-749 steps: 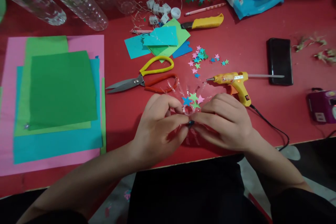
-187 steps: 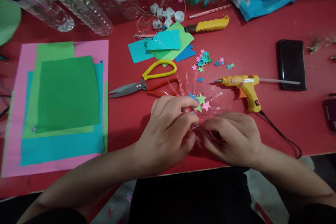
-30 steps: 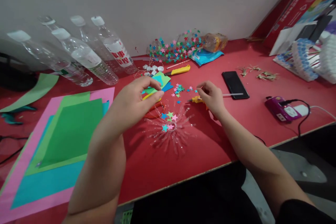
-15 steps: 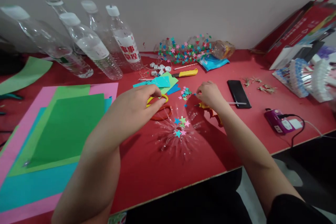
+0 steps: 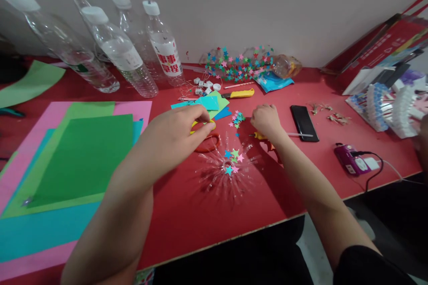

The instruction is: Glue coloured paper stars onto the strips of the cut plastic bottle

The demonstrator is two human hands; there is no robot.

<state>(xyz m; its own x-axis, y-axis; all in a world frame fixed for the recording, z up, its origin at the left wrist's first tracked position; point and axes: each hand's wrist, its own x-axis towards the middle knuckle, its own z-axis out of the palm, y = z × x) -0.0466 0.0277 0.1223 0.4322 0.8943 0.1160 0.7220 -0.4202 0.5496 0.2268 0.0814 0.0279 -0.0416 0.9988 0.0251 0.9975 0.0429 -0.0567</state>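
My left hand (image 5: 182, 131) is closed in a pinch above the yellow and orange handles of a pair of scissors (image 5: 210, 143). Whatever its fingertips may hold is too small to make out. My right hand (image 5: 266, 120) has its fingers curled down beside a small pile of paper stars (image 5: 237, 118), their tips hidden. Under the right wrist lies a yellow and orange glue gun (image 5: 272, 148), partly covered. Between my arms, a clear plastic bottle piece cut into spread strips (image 5: 220, 178) lies on the table. Several coloured stars (image 5: 234, 156) rest around its middle.
Clear bottles (image 5: 167, 53) stand at back left, above stacked coloured sheets (image 5: 87, 156). A star-covered bottle (image 5: 234, 64) lies by the wall, with a yellow cutter knife (image 5: 242, 93) before it. To the right are a phone (image 5: 304, 122) and a purple power adapter (image 5: 351, 160).
The view has shifted slightly. My right hand has moved a little and its fingers look more curled. My left hand stays over the scissors handles.
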